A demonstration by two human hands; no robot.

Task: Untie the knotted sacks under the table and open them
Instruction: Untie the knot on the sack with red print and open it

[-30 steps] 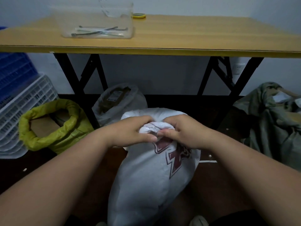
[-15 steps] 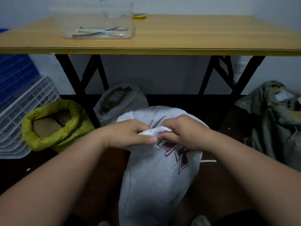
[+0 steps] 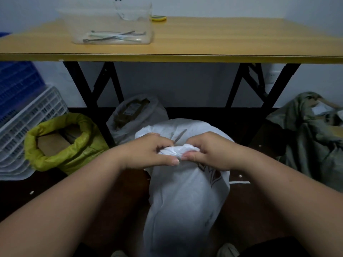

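**Both hands on the white sack's knot**

Head view: a white sack with a dark red print stands on the floor in front of the desk, close to the person and between their forearms. Its neck is bunched into a knot at the top. The left hand grips the knot from the left, its fingers curled over the bunched fabric and the thumb pressed along the underside. The right hand grips it from the right in the same way, fingers curled over the top and the thumb tip almost meeting the left thumb below the knot.

Under the desk, behind the white sack, a pale sack sits with a dark packet showing at its mouth. To the left, a yellow-green sack stands open with its rim rolled down and something brown inside. To the right lies a grey-green sack, slumped and open. White and blue crates are stacked at the far left. On the desk sits a clear plastic box holding thin rod-like pieces; what they are is unclear.
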